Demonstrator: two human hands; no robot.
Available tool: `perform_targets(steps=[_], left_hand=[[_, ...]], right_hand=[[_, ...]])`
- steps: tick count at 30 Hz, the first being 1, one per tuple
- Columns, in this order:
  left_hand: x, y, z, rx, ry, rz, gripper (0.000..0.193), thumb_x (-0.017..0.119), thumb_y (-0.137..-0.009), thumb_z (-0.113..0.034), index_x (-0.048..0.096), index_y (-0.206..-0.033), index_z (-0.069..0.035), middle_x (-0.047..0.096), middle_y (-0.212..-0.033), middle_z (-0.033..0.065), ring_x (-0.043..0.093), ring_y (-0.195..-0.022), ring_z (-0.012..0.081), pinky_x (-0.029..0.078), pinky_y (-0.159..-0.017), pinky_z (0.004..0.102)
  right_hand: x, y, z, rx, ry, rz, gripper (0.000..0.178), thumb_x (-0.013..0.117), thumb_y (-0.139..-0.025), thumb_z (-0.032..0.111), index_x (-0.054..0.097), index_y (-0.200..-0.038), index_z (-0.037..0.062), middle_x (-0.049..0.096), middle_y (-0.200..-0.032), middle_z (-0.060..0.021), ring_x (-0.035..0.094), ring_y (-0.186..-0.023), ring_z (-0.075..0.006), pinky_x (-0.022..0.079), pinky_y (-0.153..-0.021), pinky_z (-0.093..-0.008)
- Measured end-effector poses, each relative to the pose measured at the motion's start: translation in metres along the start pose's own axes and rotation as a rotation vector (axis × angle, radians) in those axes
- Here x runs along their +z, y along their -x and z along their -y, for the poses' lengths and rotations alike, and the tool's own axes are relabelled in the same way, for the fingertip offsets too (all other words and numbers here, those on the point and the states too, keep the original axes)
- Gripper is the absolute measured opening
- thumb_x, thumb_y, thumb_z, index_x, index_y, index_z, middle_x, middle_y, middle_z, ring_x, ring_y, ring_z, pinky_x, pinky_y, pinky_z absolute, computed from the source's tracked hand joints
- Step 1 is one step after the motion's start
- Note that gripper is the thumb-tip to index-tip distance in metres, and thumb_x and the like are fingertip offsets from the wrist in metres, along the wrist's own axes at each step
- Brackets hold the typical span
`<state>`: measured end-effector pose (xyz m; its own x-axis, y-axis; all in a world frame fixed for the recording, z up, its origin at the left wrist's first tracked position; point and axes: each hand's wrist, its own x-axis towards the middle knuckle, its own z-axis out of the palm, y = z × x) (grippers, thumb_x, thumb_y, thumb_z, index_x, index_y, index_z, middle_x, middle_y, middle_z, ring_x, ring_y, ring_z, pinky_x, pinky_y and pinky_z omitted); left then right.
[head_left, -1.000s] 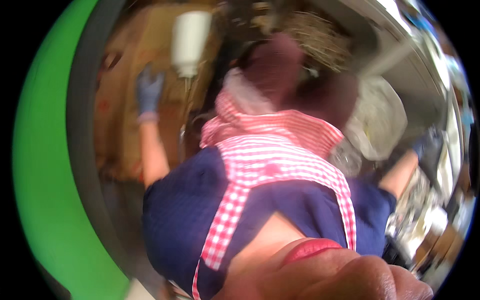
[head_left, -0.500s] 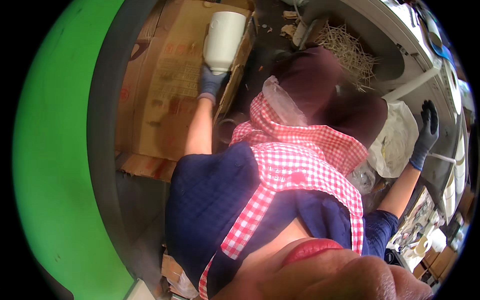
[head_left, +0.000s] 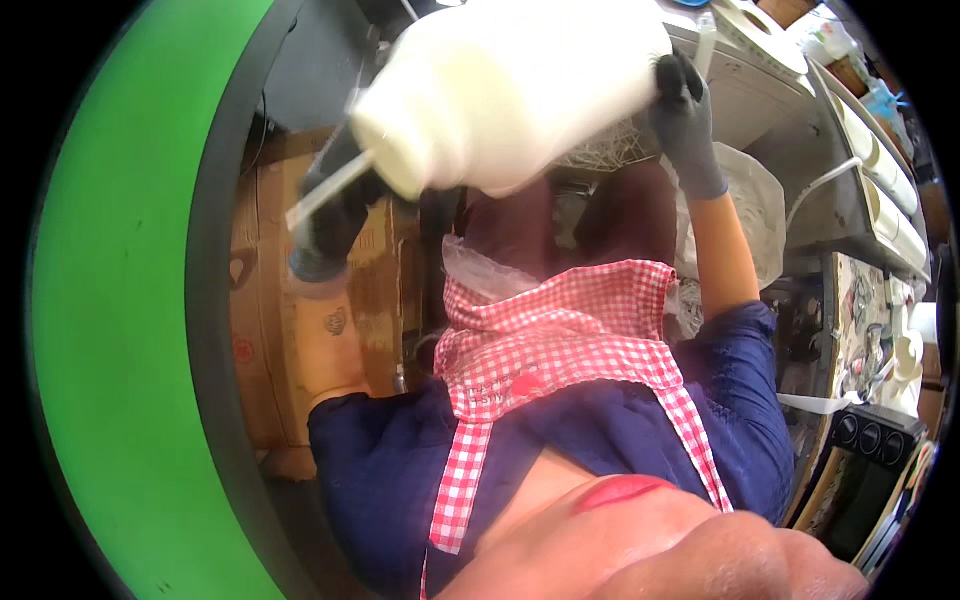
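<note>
A large white plastic bottle [head_left: 520, 90] is raised in front of me, tilted and close to the camera. Its narrow neck end points to the lower left. My left hand [head_left: 325, 235], in a dark grey glove, is at that neck end; motion blurs it and the bottle covers part of its fingers. A thin white strip [head_left: 330, 190] slants across the left glove from the neck. At the wide end, my right hand [head_left: 688, 130], gloved in grey with black fingertips, has its fingers bent against the bottle's edge.
An opened cardboard box [head_left: 268, 340] stands at my left, beside a green surface [head_left: 110, 300] with a dark rim. Behind the bottle lies a heap of thin white strips [head_left: 610, 150]. On the right are a clear plastic bag [head_left: 755, 220], white rolls [head_left: 885, 165] and a black knobbed unit [head_left: 870, 440].
The bottle has come up from over the cardboard box toward the camera, in my left hand. My right hand has moved inward from the far right to the bottle's wide end.
</note>
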<state>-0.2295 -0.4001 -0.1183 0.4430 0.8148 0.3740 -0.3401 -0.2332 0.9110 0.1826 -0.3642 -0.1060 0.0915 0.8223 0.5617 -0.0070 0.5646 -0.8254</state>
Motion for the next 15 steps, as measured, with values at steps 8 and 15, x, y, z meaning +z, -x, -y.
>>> perform_targets(steps=[8, 15], left_hand=[[0.127, -0.092, -0.021, 0.287, -0.132, 0.112, 0.118, 0.087, -0.064, -0.010, 0.013, -0.156, 0.000, 0.055, -0.136, 0.0171, 0.058, -0.121, 0.0242, 0.048, -0.104, 0.0386], [0.194, -0.109, -0.080, 0.361, -0.345, 0.187, 0.132, 0.094, -0.062, -0.024, 0.006, -0.157, 0.002, 0.053, -0.137, 0.0214, 0.059, -0.121, 0.0299, 0.053, -0.098, 0.0420]], right_hand=[[-0.017, 0.078, 0.027, -0.118, 0.913, 0.253, 0.062, 0.073, -0.081, 0.025, 0.050, -0.135, 0.0055, 0.060, -0.126, -0.0172, 0.061, -0.114, -0.0364, 0.049, -0.097, -0.0424], [-0.041, 0.065, 0.004, -0.045, 0.731, 0.039, 0.062, 0.073, -0.087, 0.031, 0.048, -0.137, 0.0041, 0.064, -0.121, -0.0213, 0.062, -0.113, -0.0388, 0.050, -0.096, -0.0439]])
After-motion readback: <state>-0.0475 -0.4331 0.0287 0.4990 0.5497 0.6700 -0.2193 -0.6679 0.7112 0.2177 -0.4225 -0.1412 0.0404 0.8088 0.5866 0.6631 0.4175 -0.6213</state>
